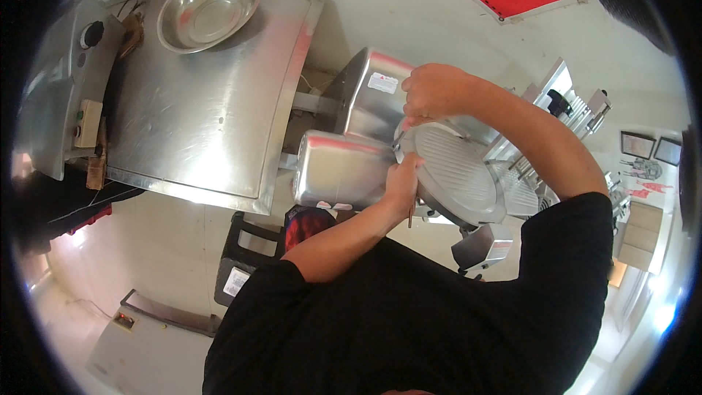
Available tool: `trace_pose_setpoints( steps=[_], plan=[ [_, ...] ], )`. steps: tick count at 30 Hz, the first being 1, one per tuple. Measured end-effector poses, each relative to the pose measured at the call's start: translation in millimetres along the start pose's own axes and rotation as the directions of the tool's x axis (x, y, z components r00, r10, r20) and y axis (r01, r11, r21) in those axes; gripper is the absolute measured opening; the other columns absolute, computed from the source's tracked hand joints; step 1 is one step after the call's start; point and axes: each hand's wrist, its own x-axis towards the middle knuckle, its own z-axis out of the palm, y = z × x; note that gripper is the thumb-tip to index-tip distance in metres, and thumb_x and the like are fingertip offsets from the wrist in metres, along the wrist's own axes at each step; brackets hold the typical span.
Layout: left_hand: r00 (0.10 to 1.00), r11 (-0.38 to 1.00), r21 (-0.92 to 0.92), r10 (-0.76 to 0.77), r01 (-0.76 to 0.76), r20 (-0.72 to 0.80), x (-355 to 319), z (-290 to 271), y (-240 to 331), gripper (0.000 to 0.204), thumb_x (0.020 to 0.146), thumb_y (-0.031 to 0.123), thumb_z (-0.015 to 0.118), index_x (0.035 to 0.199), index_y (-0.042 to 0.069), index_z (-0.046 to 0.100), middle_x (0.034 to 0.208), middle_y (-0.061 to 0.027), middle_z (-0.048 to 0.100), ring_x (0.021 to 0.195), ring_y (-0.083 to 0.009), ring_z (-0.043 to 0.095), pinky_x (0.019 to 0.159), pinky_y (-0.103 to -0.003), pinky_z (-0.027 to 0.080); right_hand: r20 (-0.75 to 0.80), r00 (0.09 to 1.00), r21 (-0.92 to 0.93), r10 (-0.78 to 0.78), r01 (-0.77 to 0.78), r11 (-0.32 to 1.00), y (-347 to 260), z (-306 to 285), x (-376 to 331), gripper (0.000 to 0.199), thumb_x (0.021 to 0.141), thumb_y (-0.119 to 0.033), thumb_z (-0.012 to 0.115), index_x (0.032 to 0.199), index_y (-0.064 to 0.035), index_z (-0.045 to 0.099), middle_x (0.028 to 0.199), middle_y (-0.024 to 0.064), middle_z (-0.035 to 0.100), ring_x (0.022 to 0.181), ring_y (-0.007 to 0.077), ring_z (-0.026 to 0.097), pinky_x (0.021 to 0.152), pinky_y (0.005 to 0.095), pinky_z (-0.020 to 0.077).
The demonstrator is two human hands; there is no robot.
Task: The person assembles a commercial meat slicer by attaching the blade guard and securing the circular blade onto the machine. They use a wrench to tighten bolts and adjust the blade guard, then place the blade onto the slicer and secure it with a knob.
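The ribbed disc [457, 175] is sitting beside the right edge of the nearer steel housing [342, 168], the left hand [404, 181] touching the disc's left rim, the right hand [437, 91] curling at its upper-left rim, pinch indeterminable for both, which should ideally be bearing evenly.

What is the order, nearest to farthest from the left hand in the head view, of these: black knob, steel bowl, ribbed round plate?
1. Ribbed round plate: immediately right of the left hand.
2. Steel bowl: upper left, on the metal table.
3. Black knob: far upper left, beyond the bowl.
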Motion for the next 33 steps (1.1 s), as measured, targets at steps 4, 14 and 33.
trace_pose_setpoints(
  steps=[4,14,33],
  plan=[
    [1.000,0.998,0.069,-0.014,0.013,0.018,4.6,-4.9,-0.6,0.032,0.090,0.029,0.055,0.103,0.000,0.059,0.095,-0.0106,0.061,0.083,-0.0212,0.063,0.073,-0.034,0.051,-0.010,1.000,0.080,0.018,-0.018,0.997,10.6,9.1,2.6,0.043,0.089,-0.048,0.064,0.069,-0.0109,0.073,0.072,0.0110,0.061,0.075,0.0317,0.063,0.067,0.0459,0.0516],
    [1.000,0.998,-0.064,-0.002,0.003,0.015,5.3,0.1,-3.1,0.030,0.088,0.026,0.056,0.105,0.002,0.059,0.097,-0.0109,0.063,0.089,-0.0253,0.063,0.079,-0.040,0.051,0.258,0.951,-0.063,0.172,-0.161,0.985,-35.7,-27.3,4.3,0.040,0.094,-0.043,0.057,0.083,-0.0120,0.079,0.078,0.0127,0.073,0.080,0.0354,0.072,0.072,0.0481,0.0583],
    [0.990,0.991,-0.043,0.132,-0.130,0.040,-6.5,4.1,0.6,0.035,0.103,0.034,0.053,0.119,0.003,0.059,0.104,-0.0028,0.065,0.092,-0.0149,0.065,0.070,-0.034,0.053,-0.213,0.932,-0.038,0.294,-0.309,0.950,-147.5,21.6,-5.3,0.013,0.073,-0.022,0.068,0.072,-0.0129,0.078,0.072,0.0088,0.073,0.070,0.0272,0.070,0.064,0.0407,0.0520]
  ],
)
